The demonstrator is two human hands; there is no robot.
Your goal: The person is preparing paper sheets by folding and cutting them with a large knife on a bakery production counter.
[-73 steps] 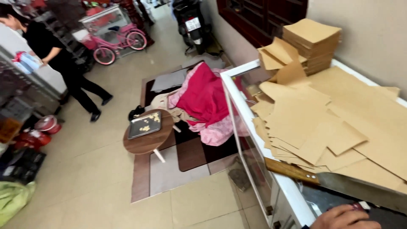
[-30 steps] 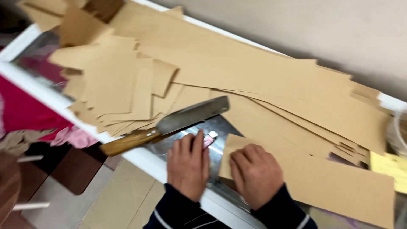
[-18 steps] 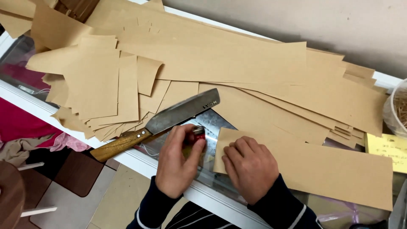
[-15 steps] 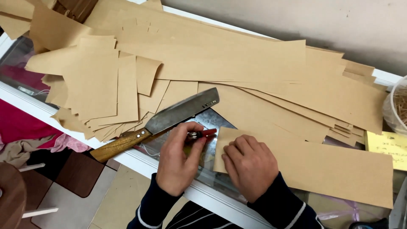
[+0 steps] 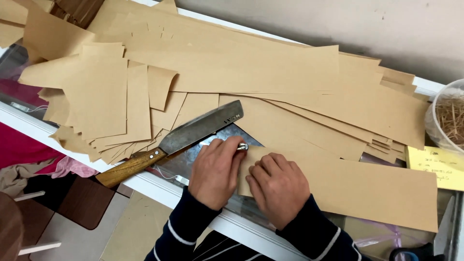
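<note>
The left hand (image 5: 215,169) has its grip closed on a small silver-tipped tool (image 5: 242,146) at the near-left end of a long brown paper strip (image 5: 348,186); the right hand (image 5: 278,186) lies flat, pinning that end. A cleaver (image 5: 188,137) rests just left. Loose kraft sheets (image 5: 217,72) cover the glass-topped desk (image 5: 29,118).

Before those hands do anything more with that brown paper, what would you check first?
1. Right hand pressing flat on the brown paper strip: ok.
2. Left hand gripping the small metal-tipped tool at the strip's edge: ok.
3. What the tool is, and whether a blade is out: cannot tell.
4. Cleaver lying close beside the left hand, blade bare: not ok.
5. Loose paper sheets overhanging the counter edge: not ok.
</note>
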